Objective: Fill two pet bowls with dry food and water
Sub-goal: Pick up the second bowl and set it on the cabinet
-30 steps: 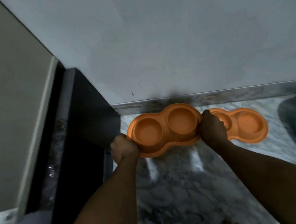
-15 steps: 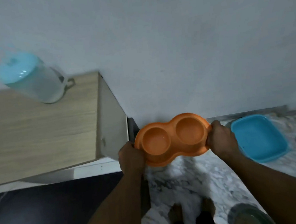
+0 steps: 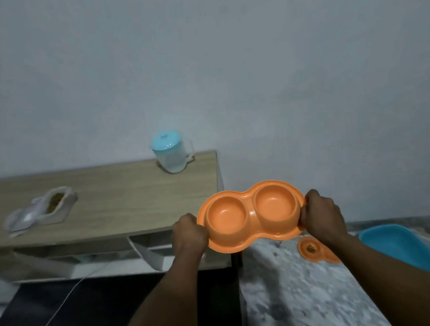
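I hold an orange double pet bowl [image 3: 250,213] in the air, both of its cups empty. My left hand [image 3: 189,233] grips its left end and my right hand [image 3: 321,214] grips its right end. A second orange double bowl [image 3: 313,252] lies on the marble floor below, partly hidden by my right arm, with some brown bits in one cup. On the wooden table [image 3: 122,198] to the left stand a clear jug with a light blue lid [image 3: 171,152] and an open white bag of dry food [image 3: 45,209].
A blue plastic tray [image 3: 400,247] sits on the floor at the right, by the wall. A dark mat [image 3: 97,311] with a white cable across it lies in front of the table. Open shelves show under the tabletop.
I have lifted the orange double bowl off the floor with both hands. The view has risen and swung left, so the tabletop with the jug and the food bag has come into sight.
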`<state>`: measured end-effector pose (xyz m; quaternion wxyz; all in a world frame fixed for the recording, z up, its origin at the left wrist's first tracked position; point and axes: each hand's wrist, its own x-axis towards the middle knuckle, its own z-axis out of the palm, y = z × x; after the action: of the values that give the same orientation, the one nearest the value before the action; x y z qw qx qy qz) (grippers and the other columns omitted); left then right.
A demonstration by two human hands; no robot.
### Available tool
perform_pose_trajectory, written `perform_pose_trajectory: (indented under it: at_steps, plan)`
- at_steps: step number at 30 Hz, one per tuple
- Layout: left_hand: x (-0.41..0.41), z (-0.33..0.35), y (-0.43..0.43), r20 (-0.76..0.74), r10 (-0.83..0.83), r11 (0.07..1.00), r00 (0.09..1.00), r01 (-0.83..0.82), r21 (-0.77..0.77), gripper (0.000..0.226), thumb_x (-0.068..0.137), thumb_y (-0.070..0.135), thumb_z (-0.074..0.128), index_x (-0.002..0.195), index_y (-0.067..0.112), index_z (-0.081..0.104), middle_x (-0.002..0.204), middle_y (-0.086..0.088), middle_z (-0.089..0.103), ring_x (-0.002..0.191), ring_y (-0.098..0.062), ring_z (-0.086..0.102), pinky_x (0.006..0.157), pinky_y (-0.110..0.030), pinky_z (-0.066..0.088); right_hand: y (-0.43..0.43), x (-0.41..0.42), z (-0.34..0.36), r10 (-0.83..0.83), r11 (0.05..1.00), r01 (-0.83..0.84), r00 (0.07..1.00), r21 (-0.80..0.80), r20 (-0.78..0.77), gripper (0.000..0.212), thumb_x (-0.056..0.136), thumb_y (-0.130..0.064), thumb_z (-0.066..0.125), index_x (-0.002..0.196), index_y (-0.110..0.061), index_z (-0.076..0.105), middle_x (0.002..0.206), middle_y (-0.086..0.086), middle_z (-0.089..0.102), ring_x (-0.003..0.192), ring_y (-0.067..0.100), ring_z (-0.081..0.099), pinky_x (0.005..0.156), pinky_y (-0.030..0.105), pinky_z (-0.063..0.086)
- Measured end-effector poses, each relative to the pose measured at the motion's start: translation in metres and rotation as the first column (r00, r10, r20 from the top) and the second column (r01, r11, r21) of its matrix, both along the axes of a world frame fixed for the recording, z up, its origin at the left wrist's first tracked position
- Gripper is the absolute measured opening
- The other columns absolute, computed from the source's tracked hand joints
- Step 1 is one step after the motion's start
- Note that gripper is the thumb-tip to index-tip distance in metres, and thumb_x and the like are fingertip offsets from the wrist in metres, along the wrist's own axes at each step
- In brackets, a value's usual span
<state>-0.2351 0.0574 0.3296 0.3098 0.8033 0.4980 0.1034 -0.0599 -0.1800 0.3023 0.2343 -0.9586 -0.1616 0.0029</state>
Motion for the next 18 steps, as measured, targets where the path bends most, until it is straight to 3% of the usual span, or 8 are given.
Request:
perform_pose_trajectory:
  at_steps: [10,14,18]
  plan:
    - [-0.129,0.049,0.117,0.088,0.107,0.993,0.99,-0.111,0.041,0.022,0.073,0.002,0.051,0.077,0.013,0.069,0.079,-0.011,0.067,0.076,-0.031,0.063,0.067,-0.033,0.051,0.13,-0.103,0.053,0.179,0.983,-0.18,0.983,0.025,0.035,0.009,0.09,-0.017,0.048,0.082,-0.016,0.045,0.078,0.005,0.059,0.065,0.023,0.055,0.054,0.034,0.045]
    - [-0.164,0.051,0.189,0.081,0.128,0.99,0.988,-0.133,0.053,0.023,0.078,0.001,0.051,0.081,0.012,0.07,0.082,-0.01,0.066,0.075,-0.028,0.061,0.065,-0.033,0.048,0.21,-0.132,0.051,0.157,0.987,-0.158,0.987,0.027,0.031,0.007,0.087,-0.022,0.048,0.083,-0.017,0.046,0.08,0.007,0.062,0.069,0.028,0.06,0.063,0.043,0.056]
    - [-0.191,0.05,0.278,0.047,0.14,0.985,0.989,-0.144,0.092,0.022,0.079,0.003,0.052,0.081,0.015,0.071,0.084,-0.009,0.069,0.076,-0.027,0.061,0.067,-0.033,0.049,0.298,-0.167,0.043,0.149,0.988,-0.148,0.989,0.051,-0.008,0.007,0.089,-0.025,0.05,0.088,-0.018,0.048,0.084,0.008,0.064,0.072,0.028,0.062,0.067,0.045,0.058]
